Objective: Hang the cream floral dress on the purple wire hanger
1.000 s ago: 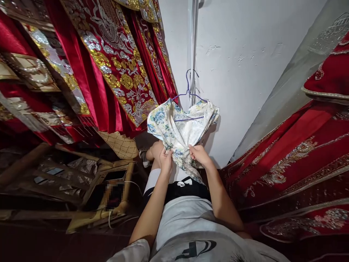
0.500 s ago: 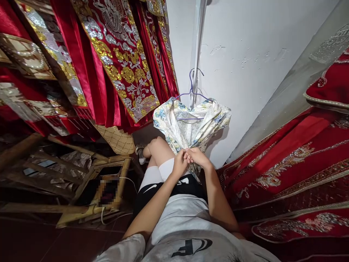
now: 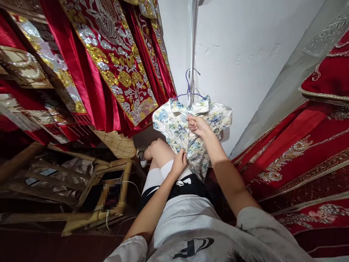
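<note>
The shirt (image 3: pixel 196 148) hangs spread above the lap because the hanger (image 3: pixel 188 88) bears its shoulders, the left hand (image 3: pixel 179 163) pinching its front, apparently for tension, the right (image 3: pixel 198 125) curled below the collar (image 3: pixel 200 106), its grip unclear.

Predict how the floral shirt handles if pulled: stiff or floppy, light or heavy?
Likely floppy: the floral shirt creases and gathers near the left hand. Probably light for its size, as the cloth looks thin and a slender purple hanger carries it. Might slide if tugged hard, since that hanger looks smooth.
</note>
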Available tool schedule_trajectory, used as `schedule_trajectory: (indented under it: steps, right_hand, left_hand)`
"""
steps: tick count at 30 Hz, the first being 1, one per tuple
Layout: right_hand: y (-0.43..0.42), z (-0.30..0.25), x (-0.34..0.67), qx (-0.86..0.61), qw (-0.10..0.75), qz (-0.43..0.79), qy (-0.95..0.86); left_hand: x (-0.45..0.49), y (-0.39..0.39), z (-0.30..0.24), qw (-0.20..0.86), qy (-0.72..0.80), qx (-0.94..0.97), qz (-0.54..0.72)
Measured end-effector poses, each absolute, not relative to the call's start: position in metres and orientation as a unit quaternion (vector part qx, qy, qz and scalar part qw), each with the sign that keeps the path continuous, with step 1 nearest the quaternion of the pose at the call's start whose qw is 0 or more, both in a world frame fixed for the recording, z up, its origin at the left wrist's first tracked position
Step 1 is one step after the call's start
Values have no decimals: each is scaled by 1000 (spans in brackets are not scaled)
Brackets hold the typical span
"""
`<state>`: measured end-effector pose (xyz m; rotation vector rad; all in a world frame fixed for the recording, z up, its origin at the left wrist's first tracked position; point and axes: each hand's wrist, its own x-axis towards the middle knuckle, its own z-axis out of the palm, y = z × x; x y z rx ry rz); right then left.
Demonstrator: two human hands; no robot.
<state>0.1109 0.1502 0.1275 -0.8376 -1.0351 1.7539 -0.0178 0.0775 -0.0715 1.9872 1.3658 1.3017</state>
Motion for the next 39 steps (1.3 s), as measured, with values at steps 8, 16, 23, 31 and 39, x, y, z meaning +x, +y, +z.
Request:
schedule_trajectory:
  steps: [8, 16, 23, 31, 39]
  right_hand:
    - [190, 204, 110, -268, 412, 789, -368]
    - [175, 201, 113, -284, 375, 680, -563]
    - [167, 186, 107, -350, 465, 477, -659]
    - [175, 147, 115, -316, 517, 311, -732]
    - [189, 141, 119, -247, 408, 470, -743]
  left_hand:
    - [-32, 86, -61, 215, 443, 776, 394]
    - [-42, 118, 38, 149, 386, 760, 502]
    - [-45, 162, 175, -1, 346, 795, 498]
    - [-50, 151, 201, -104, 360, 843, 385]
    - [-57, 147, 191, -92, 355, 851, 376]
